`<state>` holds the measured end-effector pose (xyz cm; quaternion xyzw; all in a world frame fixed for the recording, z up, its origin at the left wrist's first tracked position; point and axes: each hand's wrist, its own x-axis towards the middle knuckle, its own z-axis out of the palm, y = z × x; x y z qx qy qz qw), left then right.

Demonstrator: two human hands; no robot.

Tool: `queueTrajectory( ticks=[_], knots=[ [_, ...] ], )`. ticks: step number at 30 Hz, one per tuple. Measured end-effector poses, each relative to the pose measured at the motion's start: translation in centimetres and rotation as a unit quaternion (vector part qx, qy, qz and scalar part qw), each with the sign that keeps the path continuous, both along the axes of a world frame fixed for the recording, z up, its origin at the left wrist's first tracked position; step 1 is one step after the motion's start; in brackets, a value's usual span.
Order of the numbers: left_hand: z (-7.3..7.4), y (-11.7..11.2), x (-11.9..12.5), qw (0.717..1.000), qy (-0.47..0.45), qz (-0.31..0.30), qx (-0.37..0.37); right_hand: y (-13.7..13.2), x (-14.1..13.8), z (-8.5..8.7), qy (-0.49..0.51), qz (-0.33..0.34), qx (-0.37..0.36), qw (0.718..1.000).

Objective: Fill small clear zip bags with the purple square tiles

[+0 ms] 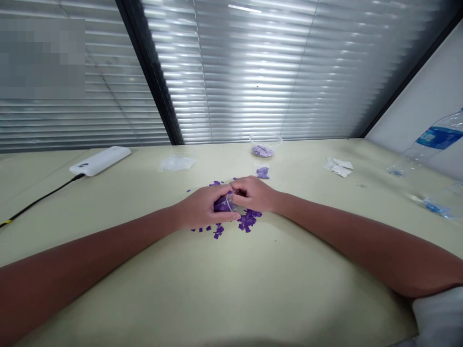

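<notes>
Purple squares around left hand, right hand clasping plastic bag; cup beyond.

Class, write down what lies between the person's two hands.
A clear plastic bag of purple pieces lies between the left hand and right hand; the fingers cover most of it, hiding its shape.

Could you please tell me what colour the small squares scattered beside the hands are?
The small squares are deep purple, best seen in the head view.
</notes>
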<state>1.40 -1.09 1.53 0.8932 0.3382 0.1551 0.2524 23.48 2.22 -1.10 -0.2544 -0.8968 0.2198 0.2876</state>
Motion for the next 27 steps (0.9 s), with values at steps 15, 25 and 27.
queueTrajectory(
  ticks=[15, 25, 27],
  knots=[
    [0.11, 0.0, 0.05, 1.0, 0.005, 0.004, 0.001, 0.01, 0.04, 0.11, -0.003, -0.006, -0.009, 1.0],
    [0.24, -0.09, 0.13, 1.0, 0.012, 0.008, 0.008, -0.04, 0.04, 0.11, 0.001, -0.006, -0.003, 1.0],
    [0.22, -0.08, 0.14, 1.0, 0.013, 0.008, 0.006, 0.0, 0.05, 0.09, 0.001, -0.007, -0.003, 1.0]
  ],
)
